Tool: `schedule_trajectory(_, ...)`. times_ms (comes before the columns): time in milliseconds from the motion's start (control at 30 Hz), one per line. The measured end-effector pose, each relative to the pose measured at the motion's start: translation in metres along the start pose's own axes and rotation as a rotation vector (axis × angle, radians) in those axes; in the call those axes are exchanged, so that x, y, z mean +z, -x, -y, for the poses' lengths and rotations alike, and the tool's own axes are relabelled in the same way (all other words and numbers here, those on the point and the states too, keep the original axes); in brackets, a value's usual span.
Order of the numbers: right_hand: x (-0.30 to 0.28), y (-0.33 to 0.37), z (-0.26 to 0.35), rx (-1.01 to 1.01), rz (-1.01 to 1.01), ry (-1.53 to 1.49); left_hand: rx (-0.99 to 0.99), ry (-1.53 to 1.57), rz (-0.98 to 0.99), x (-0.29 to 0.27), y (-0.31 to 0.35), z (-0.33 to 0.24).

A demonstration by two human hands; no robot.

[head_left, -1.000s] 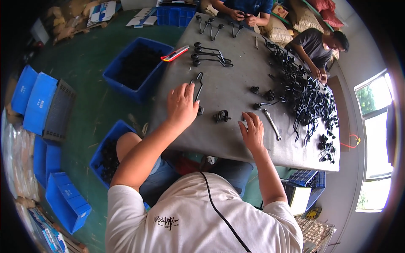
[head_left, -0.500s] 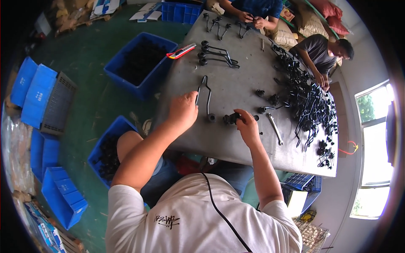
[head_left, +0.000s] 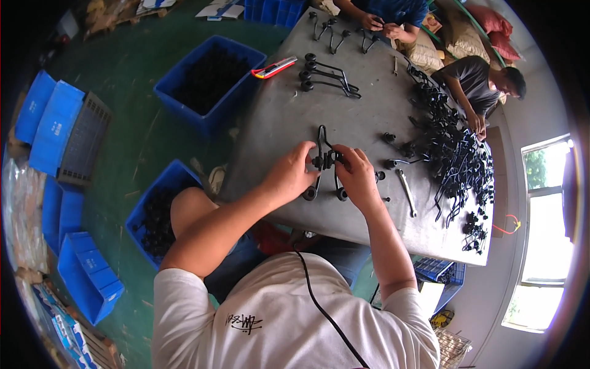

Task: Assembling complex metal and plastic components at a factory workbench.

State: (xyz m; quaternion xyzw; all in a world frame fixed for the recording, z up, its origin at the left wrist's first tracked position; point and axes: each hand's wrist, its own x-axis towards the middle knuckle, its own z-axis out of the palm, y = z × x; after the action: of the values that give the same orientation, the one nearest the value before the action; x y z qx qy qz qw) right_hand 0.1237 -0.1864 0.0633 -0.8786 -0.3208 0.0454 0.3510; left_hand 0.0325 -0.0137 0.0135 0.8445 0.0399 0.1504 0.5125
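My left hand (head_left: 290, 174) and my right hand (head_left: 359, 177) meet over the near part of the table, fingers closed from both sides on a small black fitting (head_left: 324, 161) with round flanges. Under them lies a bent black rod (head_left: 321, 130), its loop pointing away from me. Two round black ends, a left knob (head_left: 310, 194) and a right knob (head_left: 342, 194), show just below my fingers. My fingers hide the middle of the rod and part of the fitting. Beside my right hand are a loose black bushing (head_left: 380, 176) and a silver wrench (head_left: 407, 194).
The grey table (head_left: 270, 129) carries a large pile of black rods (head_left: 458, 154) at right, several bent rods (head_left: 329, 77) farther off, and a red-edged utility knife (head_left: 274, 67). Blue bins (head_left: 161, 92) of black parts stand at left. Two people work across the table.
My left hand has let go of the bent rod and come right to the black fitting. My right hand has brought the fitting left, over the rod, which now lies flat with both knobs towards me.
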Motion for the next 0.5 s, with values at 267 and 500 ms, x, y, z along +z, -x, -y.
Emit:
schedule_trajectory(267, 0.004, -0.002, 0.006, -0.005, 0.05, -0.013, 0.074, -0.031, 0.139, -0.012, -0.028, 0.016)
schedule_trajectory(500, 0.011, -0.008, 0.002, -0.064, 0.06, 0.065, 0.286, -0.086, 0.232, -0.022, -0.037, 0.018)
